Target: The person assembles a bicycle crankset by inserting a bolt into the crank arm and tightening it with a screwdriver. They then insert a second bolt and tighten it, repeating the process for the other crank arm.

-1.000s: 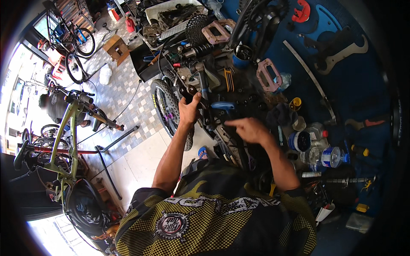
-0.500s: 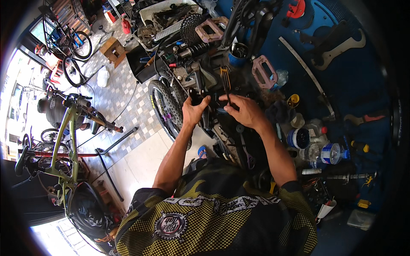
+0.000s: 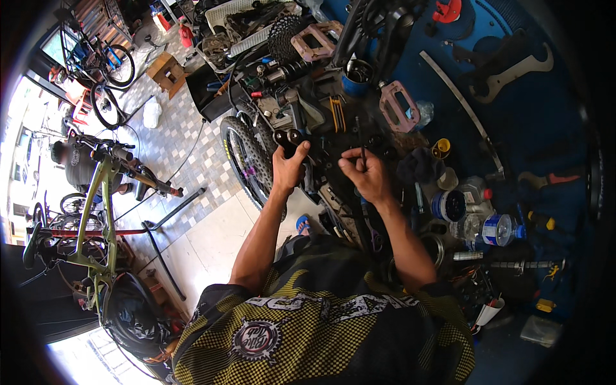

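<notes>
My left hand (image 3: pixel 289 170) is closed around a dark bike part with two round ends (image 3: pixel 287 137), held near the middle of the bench. Its exact kind I cannot make out. To the right, my right hand (image 3: pixel 370 179) pinches a thin dark rod-like tool (image 3: pixel 360 138), which points away from me. The two hands are apart. Beyond them, between the hands, lies an orange-and-black slotted tool (image 3: pixel 337 114). A pink flat pedal (image 3: pixel 398 108) on a dark crank is beyond my right hand.
Bike wheels (image 3: pixel 247 157) stand left of my left hand. A white basket (image 3: pixel 247 42) of parts, a cassette (image 3: pixel 283 37) and another pink pedal (image 3: pixel 317 41) crowd the far side. Plastic bottles (image 3: pixel 497 230) stand at right. A person (image 3: pixel 83 167) is behind a green bike frame (image 3: pixel 96 224).
My right hand has drawn back to the right, away from my left hand, and its tool now points away from me. The part in my left hand shows its two round ends.
</notes>
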Available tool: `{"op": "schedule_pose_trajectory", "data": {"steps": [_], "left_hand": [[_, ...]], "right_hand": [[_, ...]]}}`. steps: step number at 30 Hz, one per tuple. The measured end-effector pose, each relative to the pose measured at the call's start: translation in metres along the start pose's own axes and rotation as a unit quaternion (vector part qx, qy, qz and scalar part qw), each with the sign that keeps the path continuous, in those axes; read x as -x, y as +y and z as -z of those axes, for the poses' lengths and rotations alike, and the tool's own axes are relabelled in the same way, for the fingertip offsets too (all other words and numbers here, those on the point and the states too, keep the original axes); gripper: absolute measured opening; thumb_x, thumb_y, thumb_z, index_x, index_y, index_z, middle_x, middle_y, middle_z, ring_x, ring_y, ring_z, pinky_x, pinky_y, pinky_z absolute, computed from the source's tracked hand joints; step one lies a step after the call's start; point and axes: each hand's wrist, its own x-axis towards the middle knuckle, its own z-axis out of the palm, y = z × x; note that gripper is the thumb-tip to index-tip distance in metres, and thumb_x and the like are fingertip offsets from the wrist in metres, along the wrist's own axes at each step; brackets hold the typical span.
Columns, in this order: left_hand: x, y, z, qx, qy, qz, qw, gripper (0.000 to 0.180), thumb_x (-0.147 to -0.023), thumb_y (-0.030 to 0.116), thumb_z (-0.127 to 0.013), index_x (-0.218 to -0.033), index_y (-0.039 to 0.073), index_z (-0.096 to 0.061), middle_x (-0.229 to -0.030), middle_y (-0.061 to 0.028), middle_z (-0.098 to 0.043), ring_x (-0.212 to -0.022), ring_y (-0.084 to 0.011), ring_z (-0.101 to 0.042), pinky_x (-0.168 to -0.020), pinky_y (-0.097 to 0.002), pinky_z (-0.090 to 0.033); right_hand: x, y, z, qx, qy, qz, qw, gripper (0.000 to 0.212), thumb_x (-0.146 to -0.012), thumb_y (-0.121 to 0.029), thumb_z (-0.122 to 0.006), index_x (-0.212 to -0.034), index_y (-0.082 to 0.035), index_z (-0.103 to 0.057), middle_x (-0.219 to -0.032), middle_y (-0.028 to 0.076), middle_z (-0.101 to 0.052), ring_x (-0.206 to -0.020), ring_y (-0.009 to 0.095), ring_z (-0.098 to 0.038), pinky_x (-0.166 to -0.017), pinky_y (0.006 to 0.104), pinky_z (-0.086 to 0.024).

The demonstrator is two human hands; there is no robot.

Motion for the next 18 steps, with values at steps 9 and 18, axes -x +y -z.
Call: {"op": "schedule_pose_trajectory", "data": {"steps": [9, 18], "left_hand": [[0.016, -0.013, 0.006, -0.1, 0.059, -0.095, 0.989, 0.061, -0.075, 0.045, -0.091, -0.106, -0.005, -0.072, -0.095, -0.0149, -0.076, -0.087, -0.0199, -0.069, -0.083, -0.0391, -0.057], [0.054, 0.0, 0.031, -0.042, 0.072, -0.077, 0.994, 0.071, -0.079, 0.048, -0.086, -0.126, -0.003, -0.068, -0.109, -0.0161, -0.077, -0.101, -0.0217, -0.072, -0.095, -0.0379, -0.054]], "right_hand": [[-0.001, 0.029, -0.044, 0.004, -0.026, 0.051, 0.998, 0.034, -0.089, -0.013, -0.086, -0.119, -0.003, -0.072, -0.083, -0.002, -0.064, -0.075, 0.007, -0.056, -0.066, 0.0267, -0.047], [-0.007, 0.016, -0.05, 0.049, -0.097, 0.057, 0.992, 0.03, -0.093, -0.014, -0.081, -0.117, -0.002, -0.069, -0.09, 0.001, -0.067, -0.078, 0.009, -0.058, -0.065, 0.0263, -0.042]]}}
